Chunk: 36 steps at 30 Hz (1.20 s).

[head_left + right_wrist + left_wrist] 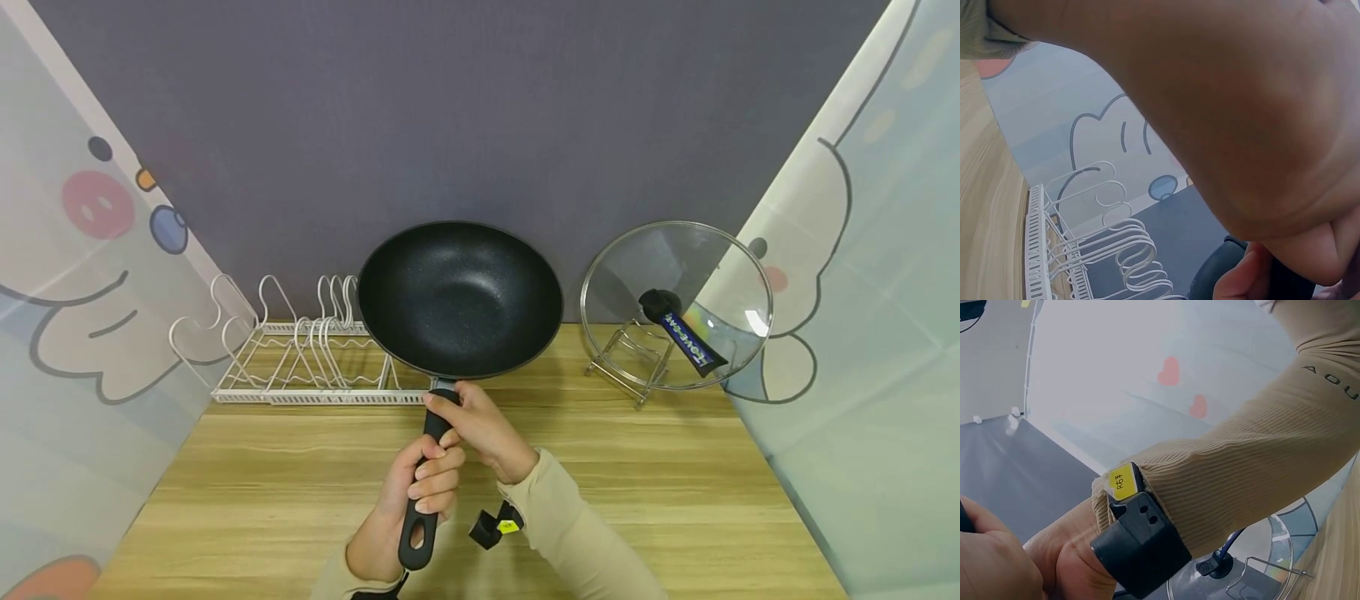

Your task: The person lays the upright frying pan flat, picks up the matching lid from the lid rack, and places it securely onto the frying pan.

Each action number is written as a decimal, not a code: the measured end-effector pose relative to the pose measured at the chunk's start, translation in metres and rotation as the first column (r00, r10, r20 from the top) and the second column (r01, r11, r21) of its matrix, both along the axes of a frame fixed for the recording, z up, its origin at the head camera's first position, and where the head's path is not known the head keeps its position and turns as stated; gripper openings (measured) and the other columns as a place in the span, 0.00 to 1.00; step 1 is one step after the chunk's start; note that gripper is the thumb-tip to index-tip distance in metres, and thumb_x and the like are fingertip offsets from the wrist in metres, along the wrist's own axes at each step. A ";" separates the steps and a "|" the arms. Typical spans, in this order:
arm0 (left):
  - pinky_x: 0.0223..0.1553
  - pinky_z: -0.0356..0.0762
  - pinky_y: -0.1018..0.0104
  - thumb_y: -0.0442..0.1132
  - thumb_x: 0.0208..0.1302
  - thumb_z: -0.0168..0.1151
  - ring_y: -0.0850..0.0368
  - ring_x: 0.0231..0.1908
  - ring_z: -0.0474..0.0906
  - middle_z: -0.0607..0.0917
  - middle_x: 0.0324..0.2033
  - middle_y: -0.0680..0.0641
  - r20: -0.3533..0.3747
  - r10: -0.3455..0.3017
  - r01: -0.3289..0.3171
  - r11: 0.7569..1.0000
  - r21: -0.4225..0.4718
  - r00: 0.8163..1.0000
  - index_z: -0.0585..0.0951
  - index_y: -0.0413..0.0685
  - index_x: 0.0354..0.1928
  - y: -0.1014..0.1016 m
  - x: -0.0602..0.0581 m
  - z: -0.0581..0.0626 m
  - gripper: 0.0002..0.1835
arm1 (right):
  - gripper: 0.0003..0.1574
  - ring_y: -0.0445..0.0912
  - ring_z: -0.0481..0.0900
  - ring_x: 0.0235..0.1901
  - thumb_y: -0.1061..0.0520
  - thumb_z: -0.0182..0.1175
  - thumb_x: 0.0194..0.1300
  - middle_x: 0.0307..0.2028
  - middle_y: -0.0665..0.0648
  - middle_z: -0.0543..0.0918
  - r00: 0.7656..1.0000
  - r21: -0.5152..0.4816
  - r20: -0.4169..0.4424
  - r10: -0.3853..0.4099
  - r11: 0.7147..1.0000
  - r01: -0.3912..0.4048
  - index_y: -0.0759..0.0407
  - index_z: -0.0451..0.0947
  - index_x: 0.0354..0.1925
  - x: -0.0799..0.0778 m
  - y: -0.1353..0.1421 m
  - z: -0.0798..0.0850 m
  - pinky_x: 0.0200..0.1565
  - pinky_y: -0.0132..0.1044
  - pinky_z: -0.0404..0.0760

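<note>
The pan [460, 300] is out in front of me, straight ahead of my grip, its dark inside facing back toward me. The line that matters is its handle [435, 427]: it runs away from my body, leaning a little left at the near end, with the round bowl at the far end. My right hand [483, 429] is the nearer to the bowl, gripping the handle just below the joint, thumb laid over the top. My left hand [437, 482] is closer to me, fingers wrapped round the handle's lower half, the holed end poking out below. So both hands are clamped on one handle, close together.

The bowl's left edge overlaps the right end of the white wire rack [322, 398] in the head view; whether they touch I cannot tell. To the right, apart from the pan, a glass lid [678, 267] leans on a small metal stand [617, 382], its black grip slanting toward me.

Rack and stand rest on the wood-grain table [637, 483], both toward its back. Beyond rises a plain grey wall [480, 108], with cartoon-printed panels [885, 333] on both sides.
</note>
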<state>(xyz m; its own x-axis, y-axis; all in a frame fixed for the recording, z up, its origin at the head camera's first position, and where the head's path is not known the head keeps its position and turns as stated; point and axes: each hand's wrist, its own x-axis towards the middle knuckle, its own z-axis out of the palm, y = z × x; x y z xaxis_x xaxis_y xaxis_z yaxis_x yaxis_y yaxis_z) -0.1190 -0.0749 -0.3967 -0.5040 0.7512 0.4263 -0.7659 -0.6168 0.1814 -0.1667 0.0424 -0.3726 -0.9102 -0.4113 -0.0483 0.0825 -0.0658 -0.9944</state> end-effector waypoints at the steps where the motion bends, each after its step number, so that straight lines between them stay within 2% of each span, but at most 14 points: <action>1: 0.14 0.53 0.81 0.32 0.64 0.42 0.69 0.12 0.51 0.53 0.16 0.58 0.000 0.000 0.000 1.000 0.002 1.000 0.65 0.48 0.36 0.000 0.000 0.000 0.03 | 0.13 0.38 0.69 0.16 0.56 0.54 0.67 0.20 0.51 0.71 1.000 0.000 -0.001 -0.001 1.000 0.001 0.66 0.68 0.35 0.000 0.000 0.000 0.18 0.26 0.68; 14: 0.13 0.52 0.81 0.32 0.64 0.42 0.69 0.11 0.51 0.54 0.16 0.58 -0.003 -0.024 0.024 0.999 0.040 1.000 0.64 0.47 0.37 0.000 0.000 0.000 0.02 | 0.14 0.40 0.71 0.18 0.55 0.56 0.66 0.21 0.52 0.73 1.000 0.019 0.006 0.001 1.000 -0.001 0.66 0.68 0.36 0.000 0.002 0.001 0.22 0.28 0.71; 28: 0.13 0.52 0.82 0.33 0.64 0.42 0.70 0.11 0.52 0.54 0.15 0.58 -0.017 -0.033 0.034 0.999 0.019 0.999 0.65 0.48 0.37 -0.003 0.001 0.001 0.03 | 0.12 0.41 0.73 0.23 0.57 0.56 0.66 0.25 0.52 0.75 1.000 -0.013 -0.003 0.002 1.000 -0.002 0.67 0.70 0.37 0.002 0.004 -0.002 0.27 0.28 0.73; 36: 0.12 0.53 0.81 0.32 0.64 0.42 0.70 0.11 0.52 0.55 0.15 0.58 -0.037 -0.030 0.030 0.999 0.022 0.999 0.64 0.48 0.37 -0.003 0.001 0.004 0.03 | 0.14 0.41 0.76 0.26 0.57 0.55 0.66 0.27 0.52 0.77 0.999 -0.054 -0.021 0.029 0.998 -0.030 0.70 0.70 0.41 0.003 0.007 0.001 0.30 0.28 0.75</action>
